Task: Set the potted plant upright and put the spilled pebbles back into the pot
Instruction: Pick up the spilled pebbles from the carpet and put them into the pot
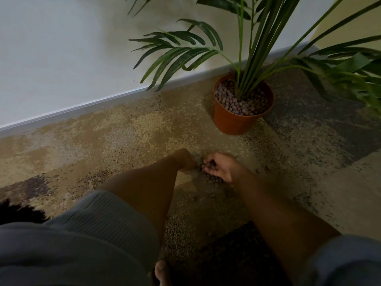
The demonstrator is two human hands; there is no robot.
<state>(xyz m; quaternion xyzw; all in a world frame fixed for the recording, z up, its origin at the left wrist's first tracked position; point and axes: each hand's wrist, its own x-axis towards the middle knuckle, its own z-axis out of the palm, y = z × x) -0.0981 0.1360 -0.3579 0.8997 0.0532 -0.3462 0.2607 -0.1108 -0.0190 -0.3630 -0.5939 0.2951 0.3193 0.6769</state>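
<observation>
The orange pot (pixel 233 120) stands upright on the floor by the wall, its green palm (pixel 247 58) rising from a fill of brown pebbles (pixel 241 104). In front of it, a small heap of spilled pebbles (pixel 212 179) lies on the floor between my hands. My right hand (pixel 221 168) is cupped with its palm turned inward, and its curled fingers hold some of these pebbles. Just left of the heap, my left hand (pixel 185 162) reaches down with its back toward me. Its fingers are hidden. A few stray pebbles (pixel 257 170) lie to the right.
The speckled floor (pixel 123 137) runs to a white wall with a grey skirting board (pixel 82 108) at the back. Palm fronds (pixel 350 79) hang low over the right side. A bare foot (pixel 161 273) shows at the bottom edge.
</observation>
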